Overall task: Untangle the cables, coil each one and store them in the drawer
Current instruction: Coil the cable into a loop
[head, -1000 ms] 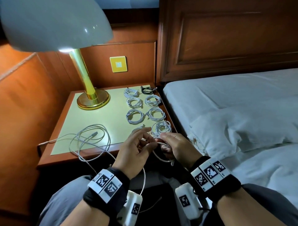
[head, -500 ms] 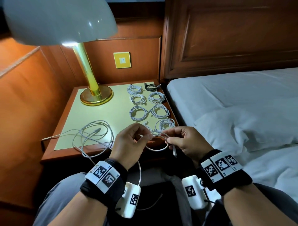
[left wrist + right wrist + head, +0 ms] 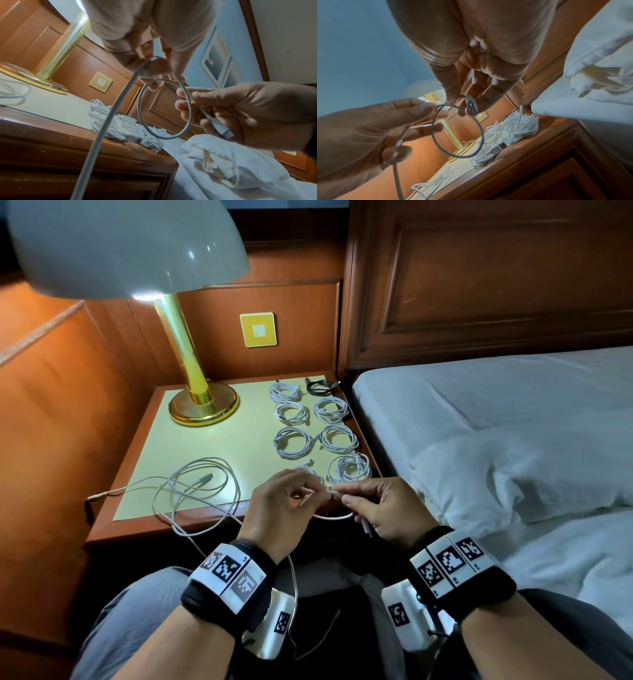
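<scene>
My left hand [image 3: 308, 494] and right hand [image 3: 352, 498] meet in front of the nightstand [image 3: 113, 529], both holding one white cable [image 3: 334, 517]. The right hand [image 3: 467, 106] pinches the cable near its plug [image 3: 471, 105]. The left hand [image 3: 154, 70] pinches the cable, closing a single small loop [image 3: 164, 108] between the two hands. The rest of the cable [image 3: 106, 128] trails down to my lap. Several white coiled cables [image 3: 293, 441] and one black coil [image 3: 318, 386] lie in two rows on the nightstand's right side. I cannot make out a drawer.
A loose white cable [image 3: 202, 484] sprawls over the nightstand's front left and hangs off the edge. A brass lamp [image 3: 202, 405] stands at the back left. The bed [image 3: 513, 412] with a pillow [image 3: 531, 474] runs along the right side.
The fingertips of both hands have come together at the top of the loop. Half a second ago they were a little apart.
</scene>
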